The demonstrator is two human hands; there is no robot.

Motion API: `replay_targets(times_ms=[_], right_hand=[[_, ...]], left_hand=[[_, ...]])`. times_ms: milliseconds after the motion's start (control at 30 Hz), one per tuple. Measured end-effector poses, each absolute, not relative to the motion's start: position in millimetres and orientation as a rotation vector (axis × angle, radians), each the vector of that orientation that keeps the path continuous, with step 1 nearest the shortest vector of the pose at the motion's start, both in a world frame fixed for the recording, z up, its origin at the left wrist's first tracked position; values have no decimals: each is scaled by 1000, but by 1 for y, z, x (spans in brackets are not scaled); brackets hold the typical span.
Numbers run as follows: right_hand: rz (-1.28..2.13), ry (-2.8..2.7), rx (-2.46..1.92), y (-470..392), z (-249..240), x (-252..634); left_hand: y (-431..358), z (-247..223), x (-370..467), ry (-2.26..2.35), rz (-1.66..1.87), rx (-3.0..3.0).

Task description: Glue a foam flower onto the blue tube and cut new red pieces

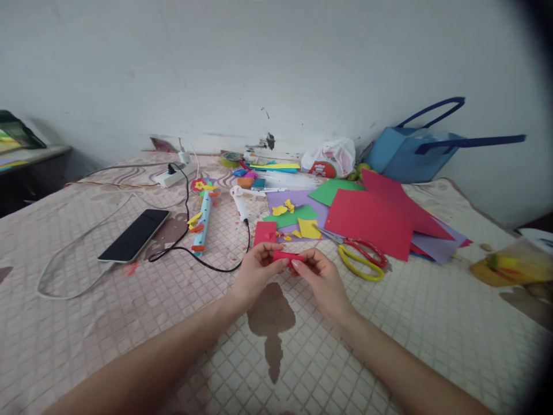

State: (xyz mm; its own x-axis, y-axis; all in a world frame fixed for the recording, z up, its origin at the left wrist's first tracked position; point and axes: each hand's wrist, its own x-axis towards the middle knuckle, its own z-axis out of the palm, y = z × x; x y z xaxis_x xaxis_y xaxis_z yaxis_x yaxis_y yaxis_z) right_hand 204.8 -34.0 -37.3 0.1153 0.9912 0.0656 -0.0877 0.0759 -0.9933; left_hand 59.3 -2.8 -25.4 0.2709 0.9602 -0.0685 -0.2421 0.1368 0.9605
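Near the middle of the table, a small folded red paper piece (288, 255) is pinched between both hands. My left hand (259, 270) grips its left end, thumb on the near side. At the right end, the fingers of my right hand (320, 276) are closed on the same piece. Just beyond my left hand lies a flat red paper square (265, 232), beside small yellow scraps and a yellow paper square (309, 228). Scissors (360, 259) with red and yellow handles rest to the right of my right hand.
A white glue gun (239, 204) with a black cord, a decorated light-blue strip (203, 222) and a phone (135, 235) lie left. Large red paper (371, 219) and a blue bag (406, 155) are right. A power strip (176, 174) sits at the back.
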Motion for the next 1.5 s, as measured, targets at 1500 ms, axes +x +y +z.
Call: replay_targets(times_ms=[1500], right_hand=[[1192,-1078,-1084,-33,-35,204]], left_hand=[[-6,-29,60,834,1102,1091]])
